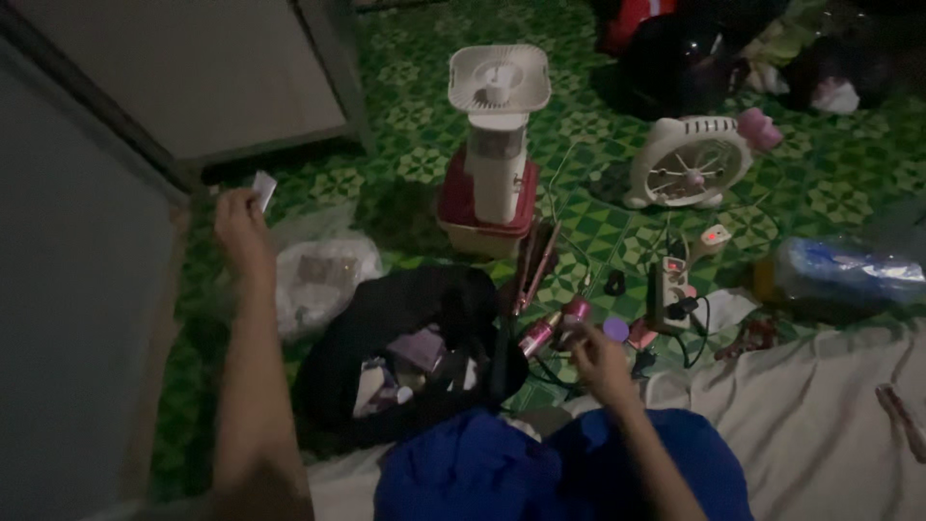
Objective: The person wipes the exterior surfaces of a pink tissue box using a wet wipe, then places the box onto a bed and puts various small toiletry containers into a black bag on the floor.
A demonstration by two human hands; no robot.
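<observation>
Dimness covers the room, so small details are hard to make out. Far left, the left hand (241, 220) is raised over the green patterned floor (405, 125), fingers pinched shut on a small white card (263, 189) that sticks up above the knuckles. Just right of that arm lies a crumpled clear plastic bag (323, 280), and beside it a black bag (405, 328) gapes open with small packets inside. Behind the black bag stands a white tower fan (497, 135) on a red box (463, 207). Nearer the middle, the right hand (596, 362) reaches down to the floor, fingers curled loosely; whether it grips anything I cannot tell. A pink tube (555, 326) lies just left of its fingertips, seemingly touching them, and a purple round lid (615, 330) sits just beyond. Further right are a white power strip (672, 280), a small round white fan (690, 164) and a blue-and-clear package (839, 272).
</observation>
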